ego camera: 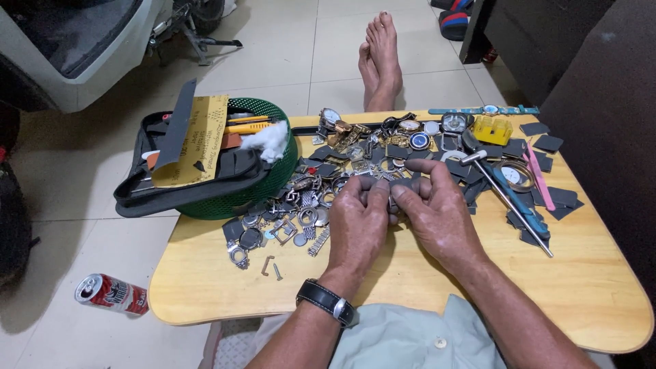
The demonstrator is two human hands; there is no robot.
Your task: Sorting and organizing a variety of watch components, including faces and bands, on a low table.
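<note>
The near part of the wooden tabletop [601, 287] lies bare on both sides of the wrists, giving open passage. Far of the hands, a dense scatter of watch parts [383, 147] blocks the way. A green basket [273, 181] with a black pouch [198, 184] closes the far left; a small hammer [509, 195] and dark pads [553, 198] clutter the right.

A green basket [277, 178] stands on the left end of the wooden table [594, 287], holding a black pouch [205, 184], a yellow ruler [195, 140] and white cotton [270, 140]. Right of the basket lie a small hammer [509, 198] and a yellow box [492, 128]. Below the basket, on the tiled floor [89, 164], lies a red can [111, 294].
</note>
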